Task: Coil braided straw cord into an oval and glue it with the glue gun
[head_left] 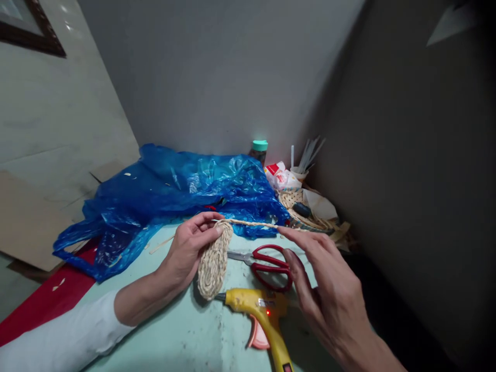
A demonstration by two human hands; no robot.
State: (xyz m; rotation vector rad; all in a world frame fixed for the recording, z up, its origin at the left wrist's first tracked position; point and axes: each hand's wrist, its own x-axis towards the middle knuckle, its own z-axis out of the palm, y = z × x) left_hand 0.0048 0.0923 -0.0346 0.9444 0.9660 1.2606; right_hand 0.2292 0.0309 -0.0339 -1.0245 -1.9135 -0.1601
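My left hand (pixel 188 245) pinches a flat oval coil of braided straw (pixel 214 262) near its top, thumb in front and the other fingers behind. From the top of the coil a braided straw cord (pixel 251 223) runs almost straight to the right. My right hand (pixel 325 281) has that cord at its index fingertip, with the thumb lower and apart; its other fingers are partly hidden. Below the cord lie red-handled scissors (pixel 271 266), blades toward the coil. A yellow hot glue gun (pixel 256 302) with a lit red light rests nearer me, its nozzle beside the coil's lower end.
A crumpled blue plastic bag (pixel 174 181) covers the back of the pale green table (pixel 186 330). Behind it stands a jar with a green lid (pixel 260 145). At the back right are a woven basket (pixel 290 199) and a cup of white sticks (pixel 300 173). Walls close in behind and right.
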